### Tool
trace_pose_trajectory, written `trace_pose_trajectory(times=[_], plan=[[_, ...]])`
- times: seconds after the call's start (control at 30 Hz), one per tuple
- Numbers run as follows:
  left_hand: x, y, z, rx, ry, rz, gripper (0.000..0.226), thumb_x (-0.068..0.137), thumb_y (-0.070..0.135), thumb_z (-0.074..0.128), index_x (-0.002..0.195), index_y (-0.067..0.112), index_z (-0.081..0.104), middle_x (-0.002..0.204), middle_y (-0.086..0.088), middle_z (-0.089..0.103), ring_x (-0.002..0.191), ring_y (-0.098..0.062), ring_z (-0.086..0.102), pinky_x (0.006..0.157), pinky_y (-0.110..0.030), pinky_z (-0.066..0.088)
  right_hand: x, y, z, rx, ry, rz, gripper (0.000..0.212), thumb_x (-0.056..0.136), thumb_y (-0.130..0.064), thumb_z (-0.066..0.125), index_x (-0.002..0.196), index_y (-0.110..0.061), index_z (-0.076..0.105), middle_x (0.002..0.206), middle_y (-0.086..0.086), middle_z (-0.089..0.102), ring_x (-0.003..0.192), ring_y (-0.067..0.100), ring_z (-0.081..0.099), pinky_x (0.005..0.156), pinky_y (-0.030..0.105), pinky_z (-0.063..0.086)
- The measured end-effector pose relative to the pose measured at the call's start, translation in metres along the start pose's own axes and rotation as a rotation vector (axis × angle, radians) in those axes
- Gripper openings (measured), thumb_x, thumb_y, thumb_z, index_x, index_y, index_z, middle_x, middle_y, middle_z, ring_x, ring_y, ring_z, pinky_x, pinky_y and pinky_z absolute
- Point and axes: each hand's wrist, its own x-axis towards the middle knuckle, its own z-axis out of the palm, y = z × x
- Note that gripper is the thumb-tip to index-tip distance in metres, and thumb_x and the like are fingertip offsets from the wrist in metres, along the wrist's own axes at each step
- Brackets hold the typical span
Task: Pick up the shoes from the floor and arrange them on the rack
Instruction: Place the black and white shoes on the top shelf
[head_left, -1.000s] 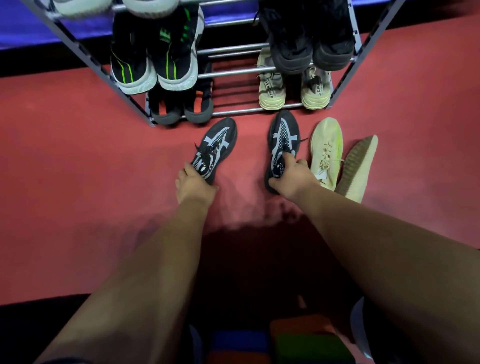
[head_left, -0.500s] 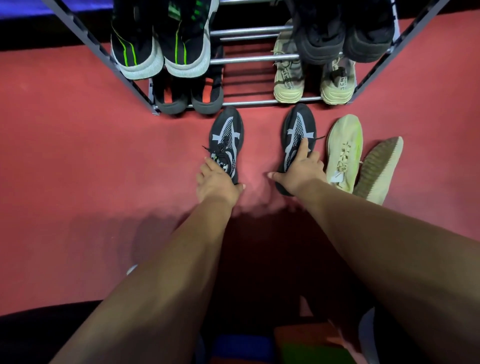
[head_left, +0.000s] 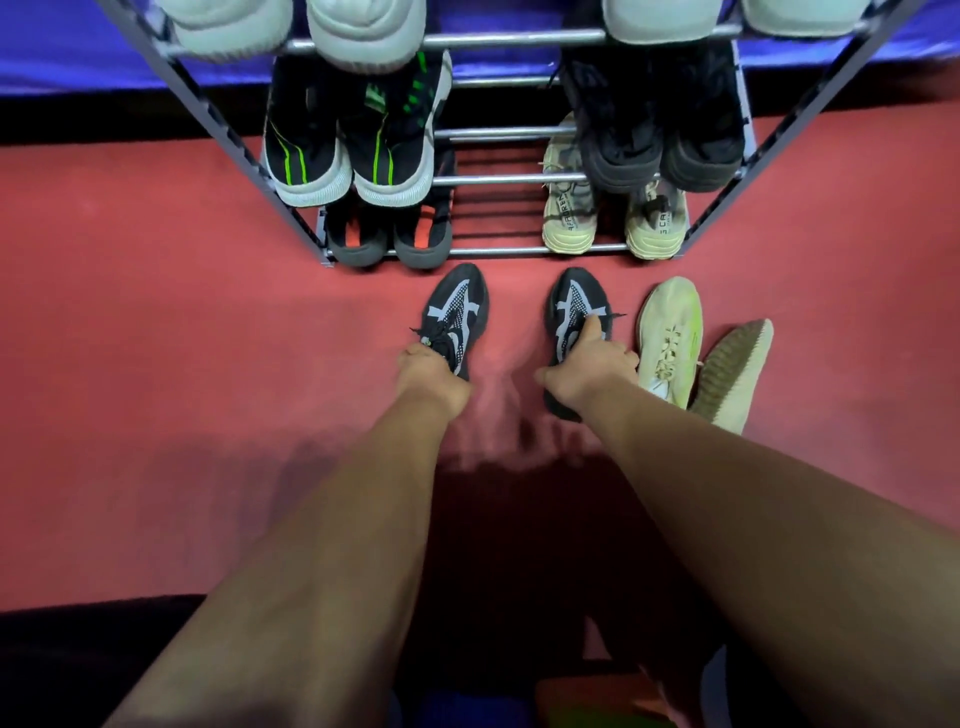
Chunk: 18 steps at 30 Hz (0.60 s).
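Two black shoes with grey patterns lie on the red floor just in front of the metal shoe rack (head_left: 519, 251), toes toward it. My left hand (head_left: 428, 375) grips the heel end of the left black shoe (head_left: 456, 306). My right hand (head_left: 587, 370) holds the right black shoe (head_left: 574, 301), thumb on its top and fingers around its side. Both shoes look to be resting on the floor. To the right lie a pale yellow shoe (head_left: 670, 332) upright and its mate (head_left: 735, 371) tipped on its side with the sole showing.
The rack's shelves hold black-and-green sneakers (head_left: 353, 150), dark sandals (head_left: 387, 241), beige sneakers (head_left: 610, 223), black shoes (head_left: 657, 135) and white shoes (head_left: 363, 31) on top. The middle of the lower bars (head_left: 498, 179) is bare. A purple wall stands behind.
The left black shoe has been turned from slanted to pointing straight at the rack. My right thumb has slid up onto the right shoe's top. The camera view has shifted.
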Motion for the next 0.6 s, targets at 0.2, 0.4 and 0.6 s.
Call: trace_pose_trajectory(times=[0.2, 0.4, 0.6], plan=[[-0.048, 0.010, -0.053, -0.138, -0.157, -0.026, 0.048, 0.073, 0.019, 0.088, 0.117, 0.015, 0.070, 0.104, -0.004, 0.072, 0.089, -0.025, 0.068, 0.077, -0.031, 0.053, -0.044, -0.016, -0.053, 0.035, -0.013, -0.025, 0.094, 0.077, -0.047, 0.080, 0.151, -0.015, 0.031, 0.134, 0.015, 0.057, 0.113, 0.037, 0.063, 0.080, 0.034, 0.054], [-0.104, 0.037, -0.139, 0.079, -0.239, 0.088, 0.036, 0.074, 0.024, 0.085, 0.102, 0.015, 0.065, 0.097, -0.008, 0.070, 0.081, -0.028, 0.067, 0.062, -0.028, 0.052, -0.111, -0.051, -0.146, -0.233, -0.113, -0.165, 0.021, 0.080, -0.034, 0.076, 0.075, -0.014, 0.070, 0.059, -0.001, 0.067, 0.054, 0.019, 0.060, 0.056, 0.024, 0.047], [-0.151, 0.074, -0.260, 0.379, -0.253, 0.259, 0.043, 0.051, 0.037, 0.089, 0.083, 0.011, 0.076, 0.090, -0.011, 0.080, 0.087, -0.032, 0.079, 0.080, -0.045, 0.064, -0.181, -0.075, -0.236, -0.183, -0.032, -0.365, 0.028, 0.076, -0.030, 0.078, 0.058, -0.014, 0.064, 0.057, 0.003, 0.065, 0.050, 0.021, 0.056, 0.050, 0.021, 0.045]])
